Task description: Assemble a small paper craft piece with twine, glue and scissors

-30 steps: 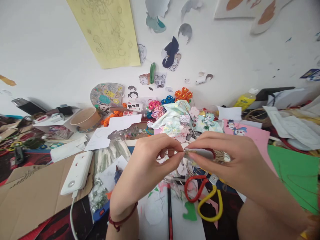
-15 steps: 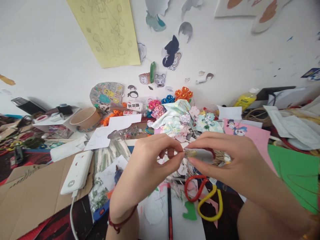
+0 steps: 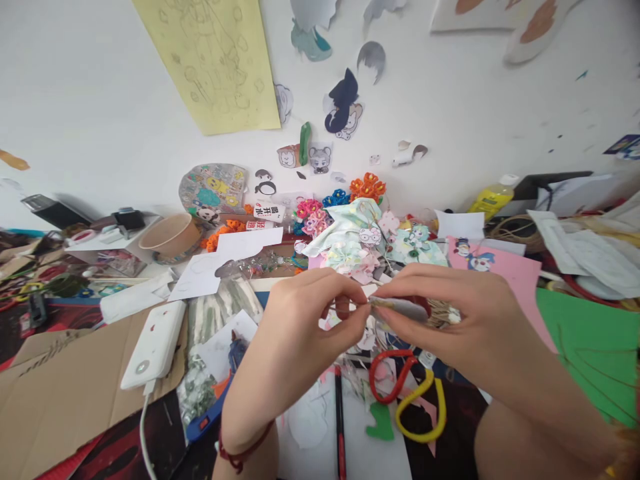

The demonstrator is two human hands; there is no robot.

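Between the thumb and fingers of my right hand (image 3: 465,323) is a small flat pale grey piece (image 3: 407,308), seen nearly edge-on, with a dark red rim at its right end. My left hand (image 3: 310,320) has its thumb and forefinger pinched together right at the piece's left end; what lies between those fingertips is too small to make out. Below the hands are scissors with a red handle loop (image 3: 374,380) and a yellow handle loop (image 3: 441,410). A black and red pen (image 3: 340,420) rests on white paper (image 3: 305,457), near a green paper scrap (image 3: 381,423).
At left, a white power bank (image 3: 155,343) with a cable lies on cardboard (image 3: 75,360). A blue glue gun (image 3: 210,419) is beside my left forearm. Green paper (image 3: 590,347) and pink paper (image 3: 520,270) lie at right. Crafted flowers (image 3: 313,217) stand by the wall.
The pale piece has tilted, so its face shows less and its edge more. Both hands stay in nearly the same place.
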